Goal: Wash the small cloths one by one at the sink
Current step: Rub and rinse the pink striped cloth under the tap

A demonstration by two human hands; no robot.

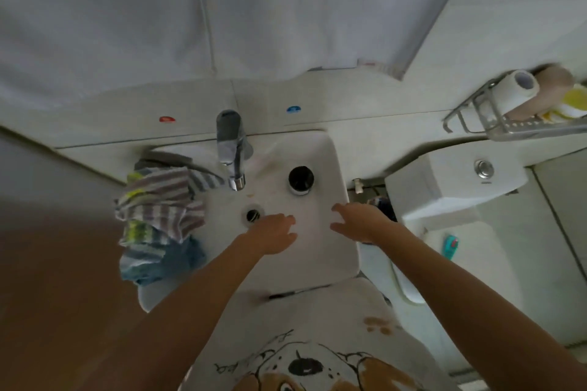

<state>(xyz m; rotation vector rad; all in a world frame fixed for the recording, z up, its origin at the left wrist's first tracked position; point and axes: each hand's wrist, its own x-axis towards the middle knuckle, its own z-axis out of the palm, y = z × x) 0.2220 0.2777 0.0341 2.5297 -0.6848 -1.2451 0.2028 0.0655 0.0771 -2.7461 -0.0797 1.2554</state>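
Note:
A white sink [330, 165] fills the middle of the view, with a chrome tap [230, 149] at its back and a drain [253, 215] in the basin. A pile of striped small cloths [158, 209] lies heaped on the sink's left rim, with a blue cloth [178, 259] at its near end. My left hand [273, 233] hovers over the basin just right of the drain, fingers apart and holding nothing. My right hand [357, 220] is over the sink's right edge, also open and holding nothing. No water is visible from the tap.
A round black object [301, 179] stands on the sink's right back part. A toilet cistern [444, 190] is to the right. A wire rack [508, 117] on the wall holds a paper roll [514, 89]. A brown door or wall [47, 279] is at left.

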